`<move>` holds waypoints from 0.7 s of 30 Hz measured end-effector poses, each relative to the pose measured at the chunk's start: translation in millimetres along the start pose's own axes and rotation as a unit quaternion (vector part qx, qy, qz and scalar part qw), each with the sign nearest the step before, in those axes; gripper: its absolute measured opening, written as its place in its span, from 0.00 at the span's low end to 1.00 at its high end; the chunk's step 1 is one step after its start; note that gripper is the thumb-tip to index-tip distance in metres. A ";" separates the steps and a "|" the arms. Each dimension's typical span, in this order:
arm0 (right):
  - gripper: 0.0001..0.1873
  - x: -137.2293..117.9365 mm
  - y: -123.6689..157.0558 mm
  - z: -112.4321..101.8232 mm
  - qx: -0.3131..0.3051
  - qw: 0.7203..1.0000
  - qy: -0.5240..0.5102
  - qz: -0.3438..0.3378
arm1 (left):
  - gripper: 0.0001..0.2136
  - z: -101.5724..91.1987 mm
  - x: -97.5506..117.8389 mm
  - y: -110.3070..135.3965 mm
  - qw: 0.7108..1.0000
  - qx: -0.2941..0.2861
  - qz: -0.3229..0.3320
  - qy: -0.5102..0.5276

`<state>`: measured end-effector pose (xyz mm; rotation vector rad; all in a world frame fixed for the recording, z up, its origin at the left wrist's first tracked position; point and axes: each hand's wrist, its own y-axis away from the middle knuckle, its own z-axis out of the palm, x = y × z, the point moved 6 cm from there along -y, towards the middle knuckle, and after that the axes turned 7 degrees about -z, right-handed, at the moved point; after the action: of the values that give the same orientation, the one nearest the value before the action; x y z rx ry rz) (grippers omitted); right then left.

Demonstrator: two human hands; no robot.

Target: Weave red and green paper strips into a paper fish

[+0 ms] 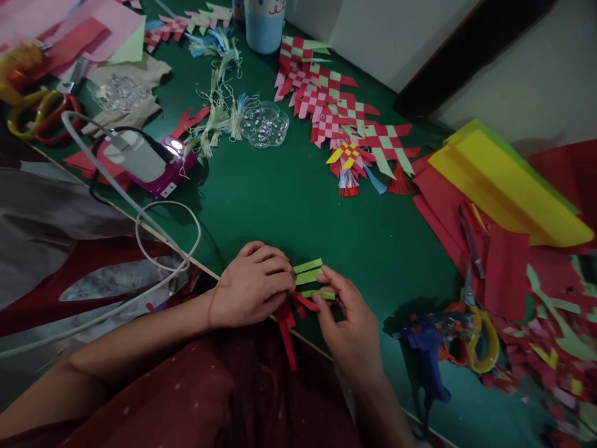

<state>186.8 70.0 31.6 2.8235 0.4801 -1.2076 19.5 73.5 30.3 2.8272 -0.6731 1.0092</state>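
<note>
At the near edge of the green table, my left hand (259,280) is curled over a bunch of paper strips and hides where they meet. Light green paper strips (308,277) stick out from under its fingers to the right, and red paper strips (286,336) hang down over the table edge. My right hand (349,317) is closed in a pinch at the ends of the strips, with a green strip and a bent red one at its fingertips. Exactly which strip it grips, I cannot tell.
Woven paper fish (321,102) lie in a row at the back. Bead dishes (265,124), tassels (217,115) and a lit purple lamp (170,165) with a white cable are to the left. A blue glue gun (426,354), scissors (482,339) and paper scraps lie right.
</note>
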 end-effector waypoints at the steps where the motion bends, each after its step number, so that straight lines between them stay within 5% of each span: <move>1: 0.19 -0.5 -0.9 0.4 -0.001 1.000 0.006 -0.003 | 0.05 -0.5 0.3 -0.1 1.000 -0.002 0.002 0.001; 8: 0.20 -11.0 -10.2 4.0 0.008 0.992 0.091 -0.091 | 0.04 -4.5 2.8 -0.5 1.000 -0.011 0.027 -0.004; 15: 0.16 -22.1 -9.4 -6.1 0.054 0.963 0.188 -0.187 | 0.08 -24.8 1.6 13.9 0.995 0.042 0.084 0.013; 21: 0.13 -29.7 10.4 -2.4 0.005 0.964 0.157 -0.213 | 0.14 -19.4 -2.3 39.2 0.983 -0.021 0.157 -0.091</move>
<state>172.2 52.5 53.4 3.0261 1.1496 -0.7902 -10.1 42.9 40.8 2.8578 -1.1739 0.7615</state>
